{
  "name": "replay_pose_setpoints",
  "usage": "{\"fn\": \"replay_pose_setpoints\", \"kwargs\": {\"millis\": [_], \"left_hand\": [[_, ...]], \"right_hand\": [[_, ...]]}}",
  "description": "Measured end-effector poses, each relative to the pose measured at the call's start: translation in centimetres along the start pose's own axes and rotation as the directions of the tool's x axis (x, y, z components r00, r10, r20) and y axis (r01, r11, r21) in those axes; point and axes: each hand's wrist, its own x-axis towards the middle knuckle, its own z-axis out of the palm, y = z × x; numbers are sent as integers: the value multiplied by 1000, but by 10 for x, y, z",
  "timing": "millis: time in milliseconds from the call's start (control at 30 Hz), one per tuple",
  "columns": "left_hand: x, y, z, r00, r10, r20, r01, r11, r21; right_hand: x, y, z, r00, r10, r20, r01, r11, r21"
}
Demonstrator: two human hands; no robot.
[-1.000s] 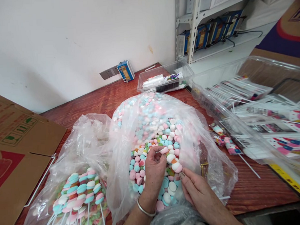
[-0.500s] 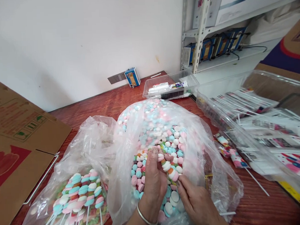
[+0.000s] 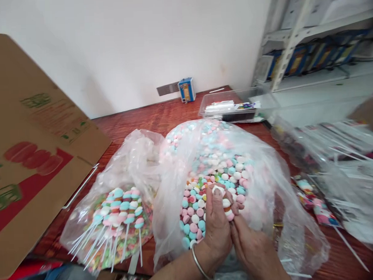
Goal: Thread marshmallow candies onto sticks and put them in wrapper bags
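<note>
A marshmallow skewer (image 3: 228,211) of white, orange and pink pieces is between my hands, over the large open bag of candy. My left hand (image 3: 217,222), with a bangle on its wrist, wraps round the skewer's upper part, its thumb on a white piece at the top. My right hand (image 3: 253,239) presses close against the left one at the skewer's lower end, fingers closed; the stick itself is hidden. Beneath both hands lie loose pink, blue and white marshmallows (image 3: 193,217) in the clear plastic bag (image 3: 169,206).
To the left, finished-looking marshmallow skewers (image 3: 124,205) lie on a second bag (image 3: 134,148) of gummy candy. A cardboard box (image 3: 51,132) stands beyond it. At right are a clear tray (image 3: 315,152) of printed wrappers and a wrapped skewer (image 3: 325,210). A small clear bin (image 3: 206,99) sits behind.
My view has turned left, so the scene sits farther right. My right hand has come up against my left hand, and more of the skewer is covered.
</note>
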Motion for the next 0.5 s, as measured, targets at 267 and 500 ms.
{"fn": "replay_pose_setpoints", "kwargs": {"millis": [267, 500], "left_hand": [[-5, 17, -25, 981, 164, -101, -146, 975, 166], [-35, 100, -37, 905, 423, -50, -405, 890, 208]], "right_hand": [[-8, -19, 0, 955, -82, 284, 12, 970, 242], [35, -43, -33, 926, -126, 355, -66, 873, 483]]}}
